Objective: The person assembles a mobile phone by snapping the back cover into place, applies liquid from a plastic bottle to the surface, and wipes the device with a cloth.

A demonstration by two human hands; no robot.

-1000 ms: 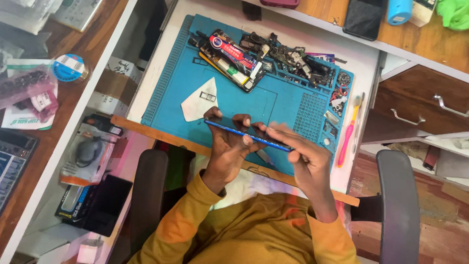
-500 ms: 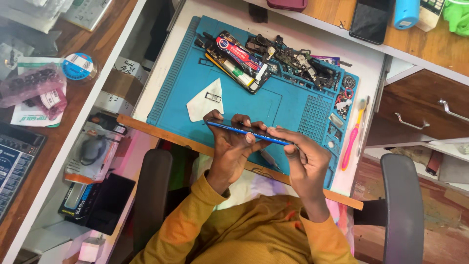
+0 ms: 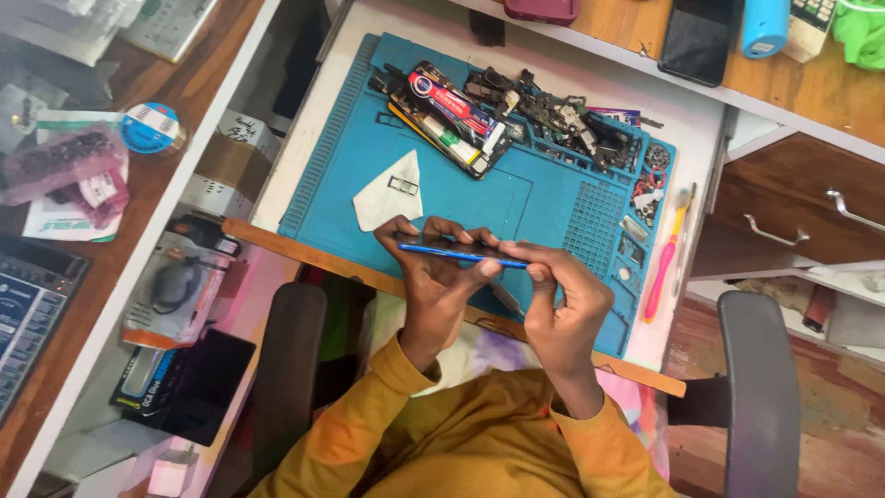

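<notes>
Left hand [image 3: 433, 277]: fingers curled, pinching the blue phone [image 3: 461, 251] edge-on.
Right hand [image 3: 562, 300]: fingertips pressed on the phone's other end.
Phone: held level, just above the blue mat [image 3: 553, 198] near edge.
Arms: bent, elbows tucked in.

View shifts slightly: blue work mat [image 3: 553, 198] and desk sit a touch lower and toward 3 o'clock in frame than a second ago. Left hand [image 3: 433, 277] and right hand [image 3: 567, 300] drift toward 3 o'clock with the blue-edged phone [image 3: 461, 251], which now lies flatter, less tilted toward 5 o'clock. Right fingertips [image 3: 533, 269] now pinch closer on its 3 o'clock end.
</notes>
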